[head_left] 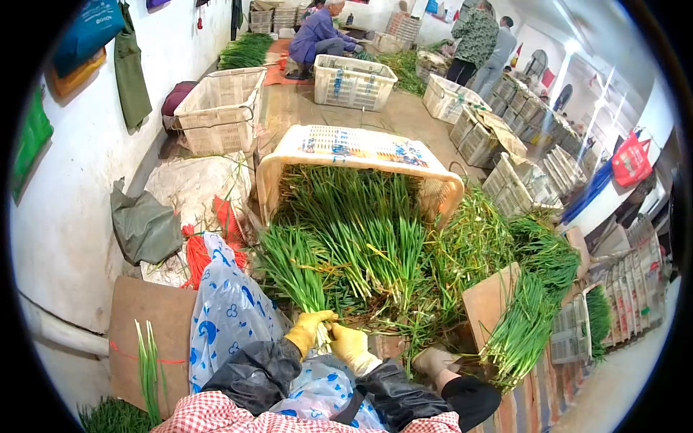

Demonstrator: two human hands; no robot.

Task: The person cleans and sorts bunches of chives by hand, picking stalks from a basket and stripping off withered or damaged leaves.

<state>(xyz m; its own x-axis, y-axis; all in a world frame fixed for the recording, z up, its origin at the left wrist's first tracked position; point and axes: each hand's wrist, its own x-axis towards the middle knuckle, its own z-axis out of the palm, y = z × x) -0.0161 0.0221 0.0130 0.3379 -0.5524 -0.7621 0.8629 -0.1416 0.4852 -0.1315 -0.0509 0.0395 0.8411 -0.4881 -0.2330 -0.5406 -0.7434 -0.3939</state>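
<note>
My left hand (pixel 309 329), in a yellow glove, is closed around the lower end of a bunch of chives (pixel 297 270), whose green leaves point away from me. Beside it my right hand (pixel 351 346), also gloved in yellow, has its fingers pinched together at the pale stem ends; the fingertips are partly hidden. Just beyond my hands, a tipped white plastic crate (pixel 354 144) lies with its opening toward me. Loose chives (pixel 375 238) fill it and spill out. A clear plastic sheet with blue prints (pixel 234 317) covers my lap and left side.
Sorted chives (pixel 516 335) rest on a board (pixel 491 299) at right, near leafy scraps (pixel 469 249). A few stalks (pixel 146 361) lie on a brown board (pixel 130 317) at left. Other crates (pixel 220 112) stand around. A person in purple (pixel 315 40) crouches at the back; others stand behind.
</note>
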